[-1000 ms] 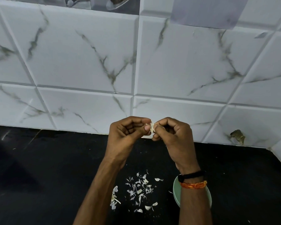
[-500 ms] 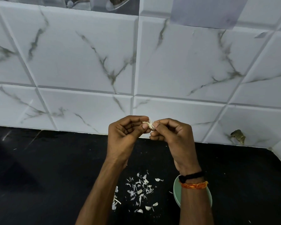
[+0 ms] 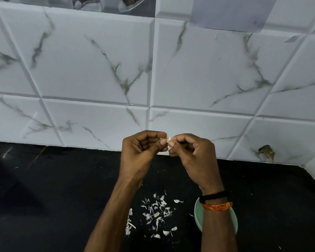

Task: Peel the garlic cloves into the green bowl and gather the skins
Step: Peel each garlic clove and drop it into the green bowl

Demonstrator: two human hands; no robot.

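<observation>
White garlic clove (image 3: 168, 140) pinched between left hand (image 3: 141, 157) and right hand (image 3: 193, 159); skins (image 3: 156, 215) beside green bowl (image 3: 197, 215) on black counter (image 3: 53, 188).

Skins (image 3: 157, 213) on the counter (image 3: 44, 197), left of the bowl (image 3: 197, 215), before the wall (image 3: 98, 70).

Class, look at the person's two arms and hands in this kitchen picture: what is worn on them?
Both forearms are bare, with no sleeves or gloves in view. The right wrist carries two bands: a black band and, just below it, an orange braided thread. The left hand and its wrist show nothing worn. No rings are visible on either hand.
</observation>
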